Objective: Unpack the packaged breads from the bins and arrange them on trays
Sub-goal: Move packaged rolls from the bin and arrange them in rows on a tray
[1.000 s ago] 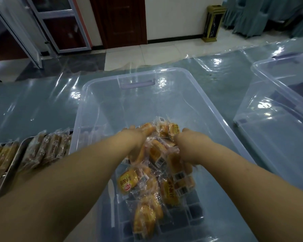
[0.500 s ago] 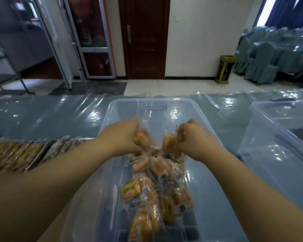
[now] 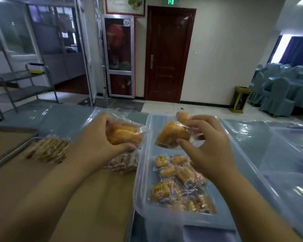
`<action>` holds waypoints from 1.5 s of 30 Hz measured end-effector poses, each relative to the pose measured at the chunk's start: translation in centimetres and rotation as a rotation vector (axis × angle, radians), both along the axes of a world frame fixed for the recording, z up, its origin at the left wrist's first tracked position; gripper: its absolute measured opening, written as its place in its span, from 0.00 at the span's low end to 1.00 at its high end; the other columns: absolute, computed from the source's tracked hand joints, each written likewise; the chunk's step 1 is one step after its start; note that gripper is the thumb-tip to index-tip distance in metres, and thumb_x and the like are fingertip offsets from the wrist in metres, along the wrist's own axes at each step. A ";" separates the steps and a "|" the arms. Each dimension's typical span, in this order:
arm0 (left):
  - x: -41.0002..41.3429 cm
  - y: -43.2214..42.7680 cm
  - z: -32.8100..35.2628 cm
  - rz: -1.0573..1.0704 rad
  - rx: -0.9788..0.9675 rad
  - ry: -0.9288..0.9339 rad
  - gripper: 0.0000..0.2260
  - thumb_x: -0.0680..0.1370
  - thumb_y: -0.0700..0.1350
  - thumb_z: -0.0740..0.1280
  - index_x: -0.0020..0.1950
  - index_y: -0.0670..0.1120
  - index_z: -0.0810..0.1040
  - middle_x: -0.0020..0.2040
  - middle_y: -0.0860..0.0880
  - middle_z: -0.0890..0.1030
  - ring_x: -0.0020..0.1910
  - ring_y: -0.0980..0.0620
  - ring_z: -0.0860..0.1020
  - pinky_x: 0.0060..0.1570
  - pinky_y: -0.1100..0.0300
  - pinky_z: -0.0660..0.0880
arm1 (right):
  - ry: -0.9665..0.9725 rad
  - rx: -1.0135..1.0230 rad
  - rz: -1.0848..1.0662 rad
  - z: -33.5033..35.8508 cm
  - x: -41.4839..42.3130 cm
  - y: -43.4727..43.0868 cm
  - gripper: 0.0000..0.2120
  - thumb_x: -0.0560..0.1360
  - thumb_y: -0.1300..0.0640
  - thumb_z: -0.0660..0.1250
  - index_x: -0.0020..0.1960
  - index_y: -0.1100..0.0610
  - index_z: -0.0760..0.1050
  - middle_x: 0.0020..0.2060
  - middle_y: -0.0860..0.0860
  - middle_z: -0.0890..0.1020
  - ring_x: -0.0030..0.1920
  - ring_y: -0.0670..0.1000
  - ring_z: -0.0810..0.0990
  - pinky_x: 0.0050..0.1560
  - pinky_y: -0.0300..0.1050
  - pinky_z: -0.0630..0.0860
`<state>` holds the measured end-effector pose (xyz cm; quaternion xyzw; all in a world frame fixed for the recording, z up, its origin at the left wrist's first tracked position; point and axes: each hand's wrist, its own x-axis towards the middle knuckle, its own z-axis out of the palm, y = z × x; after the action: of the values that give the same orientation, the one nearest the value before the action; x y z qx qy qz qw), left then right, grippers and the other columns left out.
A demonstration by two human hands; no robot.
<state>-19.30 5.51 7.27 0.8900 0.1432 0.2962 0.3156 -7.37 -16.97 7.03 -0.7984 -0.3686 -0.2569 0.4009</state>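
Observation:
My left hand point(image 3: 96, 142) grips a clutch of packaged breads point(image 3: 124, 135) in clear wrap, held above the left rim of the clear plastic bin point(image 3: 142, 154) and over the tray side. My right hand point(image 3: 208, 145) holds more packaged breads point(image 3: 171, 134) above the bin's far half. Several wrapped breads point(image 3: 180, 182) still lie on the bin floor. On the metal tray point(image 3: 7, 154) to the left lie rows of wrapped breads point(image 3: 49, 151), with another row point(image 3: 124, 161) right beside the bin.
A second clear bin point(image 3: 287, 154) stands to the right. The table wears a shiny plastic sheet point(image 3: 63, 117). Beyond it are a metal trolley point(image 3: 19, 84), a brown door point(image 3: 168, 55), a small bin point(image 3: 239, 99) and covered chairs point(image 3: 278, 95).
Both hands lifted out of the bin with breads and swung left; my left hand now hangs past the bin's left rim. The view tilted up and turned left.

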 end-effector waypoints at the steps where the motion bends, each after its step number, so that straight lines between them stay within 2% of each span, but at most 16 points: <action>1: -1.6 0.9 -0.3 0.008 -0.025 -0.009 0.29 0.51 0.68 0.72 0.46 0.62 0.68 0.44 0.62 0.74 0.41 0.63 0.73 0.33 0.67 0.68 | -0.006 0.005 0.017 0.0 -1.4 1.1 0.18 0.66 0.57 0.76 0.54 0.55 0.77 0.54 0.46 0.74 0.49 0.47 0.75 0.46 0.34 0.72; 8: -13.7 9.4 -3.4 0.040 -0.167 0.011 0.28 0.54 0.55 0.80 0.48 0.58 0.70 0.45 0.60 0.76 0.41 0.64 0.75 0.32 0.72 0.69 | 0.008 0.054 0.095 -2.4 -12.4 10.6 0.18 0.66 0.57 0.75 0.54 0.55 0.77 0.55 0.49 0.75 0.52 0.46 0.75 0.50 0.39 0.75; 11: -18.5 13.9 -5.2 0.068 -0.209 0.051 0.29 0.55 0.54 0.80 0.51 0.57 0.71 0.46 0.58 0.77 0.43 0.62 0.76 0.36 0.69 0.69 | 0.090 0.025 0.128 -4.4 -16.4 15.2 0.17 0.66 0.58 0.76 0.53 0.55 0.78 0.53 0.47 0.74 0.51 0.46 0.74 0.50 0.39 0.75; 14: -22.6 18.1 -7.3 0.132 -0.245 0.067 0.28 0.55 0.53 0.81 0.49 0.56 0.72 0.44 0.58 0.78 0.41 0.66 0.76 0.35 0.70 0.68 | 0.172 -0.050 0.147 -6.4 -19.5 19.4 0.17 0.65 0.57 0.76 0.53 0.53 0.77 0.52 0.43 0.72 0.49 0.44 0.73 0.50 0.39 0.74; 20: -27.4 25.3 -11.3 0.235 -0.355 0.121 0.29 0.53 0.58 0.80 0.48 0.58 0.71 0.45 0.58 0.79 0.42 0.63 0.78 0.40 0.61 0.74 | 0.317 -0.197 0.195 -10.4 -22.2 26.8 0.15 0.65 0.54 0.75 0.50 0.49 0.76 0.50 0.42 0.72 0.46 0.42 0.73 0.47 0.44 0.75; 23: -28.4 28.6 -12.6 0.276 -0.396 0.122 0.30 0.53 0.60 0.79 0.49 0.58 0.71 0.44 0.57 0.80 0.41 0.63 0.79 0.38 0.64 0.74 | 0.380 -0.210 0.217 -12.3 -22.3 30.6 0.14 0.65 0.54 0.76 0.48 0.49 0.77 0.50 0.43 0.73 0.45 0.42 0.73 0.44 0.39 0.73; 26: -28.5 32.5 -13.8 0.294 -0.430 0.088 0.26 0.56 0.56 0.80 0.47 0.58 0.71 0.43 0.56 0.80 0.39 0.67 0.78 0.31 0.72 0.72 | 0.442 -0.200 0.235 -14.1 -21.8 34.6 0.13 0.65 0.56 0.76 0.46 0.48 0.77 0.49 0.44 0.73 0.45 0.42 0.73 0.42 0.34 0.68; 28: -28.0 35.3 -14.6 0.297 -0.457 0.094 0.26 0.57 0.55 0.80 0.48 0.57 0.71 0.44 0.55 0.81 0.40 0.68 0.78 0.30 0.74 0.72 | 0.467 -0.206 0.233 -15.2 -21.1 37.4 0.13 0.65 0.56 0.77 0.46 0.48 0.76 0.48 0.42 0.72 0.45 0.42 0.73 0.40 0.32 0.67; 32: -26.1 40.9 -15.7 0.278 -0.600 0.105 0.26 0.58 0.52 0.80 0.51 0.53 0.73 0.42 0.52 0.83 0.39 0.60 0.82 0.32 0.68 0.76 | 0.552 -0.160 0.228 -16.7 -19.2 43.7 0.15 0.63 0.58 0.78 0.45 0.48 0.76 0.47 0.44 0.73 0.46 0.45 0.75 0.44 0.38 0.73; 34: -25.1 43.3 -16.1 0.246 -0.696 0.087 0.25 0.59 0.49 0.80 0.51 0.53 0.74 0.42 0.55 0.84 0.39 0.57 0.83 0.32 0.65 0.78 | 0.546 -0.165 0.210 -17.2 -18.1 46.7 0.16 0.63 0.57 0.78 0.45 0.47 0.75 0.47 0.43 0.73 0.45 0.42 0.74 0.43 0.34 0.71; 37: -23.9 46.8 -16.8 0.220 -0.747 0.095 0.17 0.64 0.47 0.77 0.48 0.59 0.78 0.41 0.56 0.84 0.37 0.55 0.83 0.30 0.64 0.77 | 0.572 -0.191 0.202 -17.5 -17.0 50.5 0.16 0.63 0.54 0.78 0.45 0.44 0.74 0.46 0.41 0.72 0.43 0.39 0.74 0.40 0.32 0.69; 39: -23.3 49.3 -17.5 0.236 -0.812 0.108 0.17 0.65 0.47 0.77 0.50 0.54 0.78 0.43 0.48 0.84 0.38 0.50 0.84 0.31 0.60 0.79 | 0.583 -0.219 0.208 -17.4 -16.4 52.8 0.16 0.63 0.53 0.78 0.44 0.43 0.74 0.46 0.41 0.73 0.42 0.39 0.74 0.39 0.33 0.68; 40: -23.1 50.5 -17.8 0.242 -0.836 0.135 0.20 0.64 0.49 0.77 0.53 0.49 0.76 0.44 0.45 0.84 0.39 0.48 0.84 0.33 0.56 0.80 | 0.590 -0.234 0.210 -17.3 -16.2 53.8 0.15 0.63 0.52 0.77 0.43 0.43 0.73 0.46 0.41 0.73 0.42 0.40 0.74 0.39 0.34 0.69; 42: -22.5 52.9 -18.5 0.247 -0.841 0.198 0.23 0.64 0.51 0.76 0.54 0.46 0.75 0.46 0.45 0.83 0.40 0.45 0.83 0.38 0.50 0.80 | 0.622 -0.260 0.208 -17.0 -15.9 56.0 0.15 0.63 0.52 0.77 0.42 0.42 0.73 0.46 0.41 0.73 0.43 0.42 0.75 0.41 0.37 0.72; 45: -21.1 56.4 -19.8 0.269 -0.839 0.217 0.12 0.71 0.45 0.73 0.51 0.49 0.74 0.45 0.46 0.83 0.40 0.46 0.83 0.42 0.49 0.80 | 0.685 -0.290 0.210 -16.7 -15.4 59.5 0.13 0.64 0.53 0.77 0.41 0.44 0.74 0.46 0.44 0.74 0.44 0.45 0.76 0.43 0.44 0.75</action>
<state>-40.39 61.95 -12.52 0.6845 0.3976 0.1558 0.5908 -22.80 42.56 -9.65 -0.8442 -0.3255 0.1219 0.4080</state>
